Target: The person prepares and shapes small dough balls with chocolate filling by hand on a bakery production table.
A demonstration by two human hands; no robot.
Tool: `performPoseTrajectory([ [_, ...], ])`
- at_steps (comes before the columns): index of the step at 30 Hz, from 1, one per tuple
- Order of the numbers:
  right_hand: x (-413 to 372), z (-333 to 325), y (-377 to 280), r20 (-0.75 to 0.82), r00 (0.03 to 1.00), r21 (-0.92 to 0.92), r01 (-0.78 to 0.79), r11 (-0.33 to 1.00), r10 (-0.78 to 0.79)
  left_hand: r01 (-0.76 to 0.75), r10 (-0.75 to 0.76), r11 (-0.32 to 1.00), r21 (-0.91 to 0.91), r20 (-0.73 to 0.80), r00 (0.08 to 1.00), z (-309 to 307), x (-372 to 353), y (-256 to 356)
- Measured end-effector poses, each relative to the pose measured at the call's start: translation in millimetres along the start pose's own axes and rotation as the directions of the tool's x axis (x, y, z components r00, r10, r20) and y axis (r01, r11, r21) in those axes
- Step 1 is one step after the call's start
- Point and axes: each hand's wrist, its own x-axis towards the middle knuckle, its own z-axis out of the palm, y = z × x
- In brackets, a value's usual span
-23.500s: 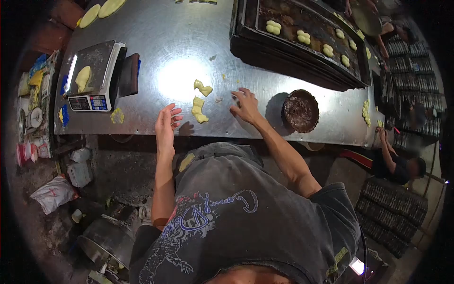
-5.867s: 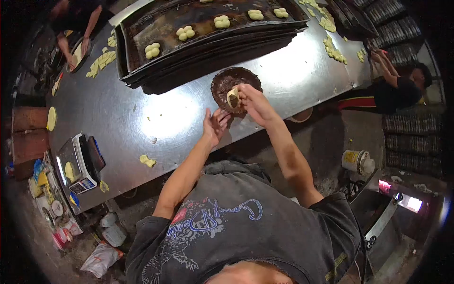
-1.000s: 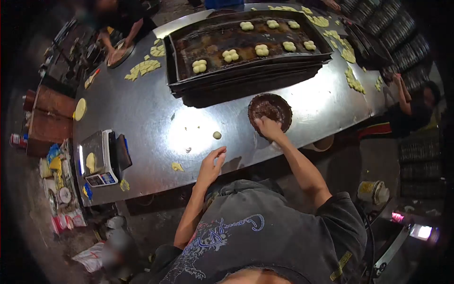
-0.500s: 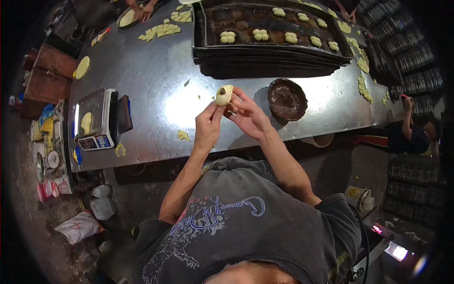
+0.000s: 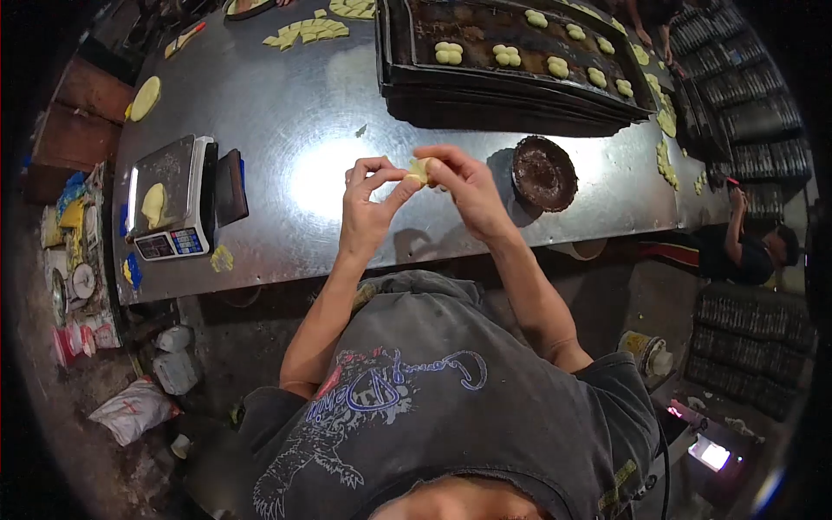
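Observation:
Between my two hands, above the metal table, is a small piece of pale yellow dough. My left hand pinches its left side with thumb and fingertips. From the other side, my right hand grips it, with the fingers bent over the top. The fingers cover much of the dough, and no dark filling shows on it now. Right of my right hand stands a round bowl with a dark brown paste inside.
A stack of dark baking trays with several clustered dough pieces stands at the back. Left is a digital scale holding dough. Cut dough pieces lie at the far side. Another person is at the right.
The dough had a dark filling showing on top; now my fingers close over it and the filling is out of sight. My left fingers have moved up onto the dough. The camera view has shifted slightly.

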Motion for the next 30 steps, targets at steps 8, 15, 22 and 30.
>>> performPoseTrajectory([
  [8, -22, 36, -7, -0.048, 0.910, -0.478, 0.340, 0.810, -0.411, 0.307, -0.269, 0.867, -0.392, 0.152, 0.951, 13, 17, 6],
  [15, -33, -7, -26, -0.131, 0.988, -0.209, -0.111, 0.972, 0.085, 0.136, -0.075, 0.925, -0.356, 0.180, 0.981, 38, 18, 30],
  [22, -24, -42, -10, -0.225, 0.973, 0.138, 0.082, 0.987, -0.049, -0.071, 0.109, 0.972, -0.225, 0.160, 0.981, 74, 11, 40],
  [30, -43, -46, -15, -0.166, 0.779, -0.641, 0.382, 0.666, -0.605, 0.258, -0.180, 0.851, -0.456, 0.209, 0.961, 105, 17, 43],
])
